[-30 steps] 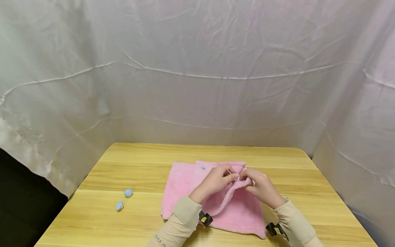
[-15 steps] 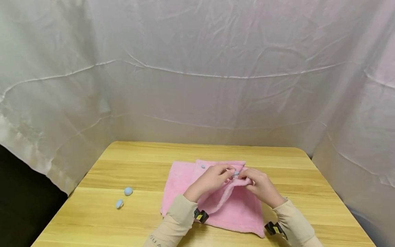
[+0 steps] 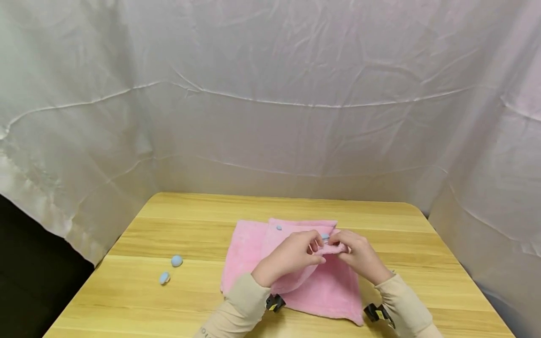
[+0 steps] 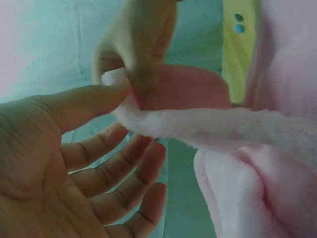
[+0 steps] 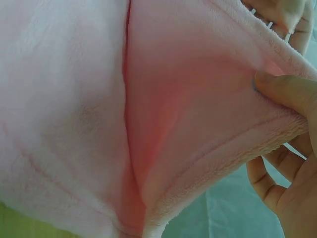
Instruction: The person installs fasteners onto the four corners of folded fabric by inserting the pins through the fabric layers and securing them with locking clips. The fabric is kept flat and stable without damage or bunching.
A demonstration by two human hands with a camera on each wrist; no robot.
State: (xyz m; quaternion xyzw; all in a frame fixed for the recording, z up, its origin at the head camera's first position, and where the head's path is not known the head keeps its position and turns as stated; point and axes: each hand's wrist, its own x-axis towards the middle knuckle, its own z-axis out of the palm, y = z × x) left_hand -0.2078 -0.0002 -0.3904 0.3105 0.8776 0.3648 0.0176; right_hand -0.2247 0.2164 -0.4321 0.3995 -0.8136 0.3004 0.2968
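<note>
A fluffy pink cloth, folded over in layers, lies mid-table with one corner lifted. My right hand pinches that corner, its thumb on the cloth in the right wrist view. At the thumb tip shows a sliver of light blue. On the raised edge sits a light blue round-capped fastener, partly hidden by fingers. My left hand is beside it, fingers spread and slightly bent, thumb apart from them. In the left wrist view its thumb lies by the cloth edge; contact with the fastener is unclear.
Another small blue cap sits on the cloth's far layer. Two loose fasteners lie on the wooden table at left: one cap up, one tipped on its side. A grey curtain encloses the table's back and sides.
The left hand's fingers have spread away from the fastener, and the thumb has dropped toward the near side. More of the blue cap shows. The right hand keeps its hold on the cloth.
</note>
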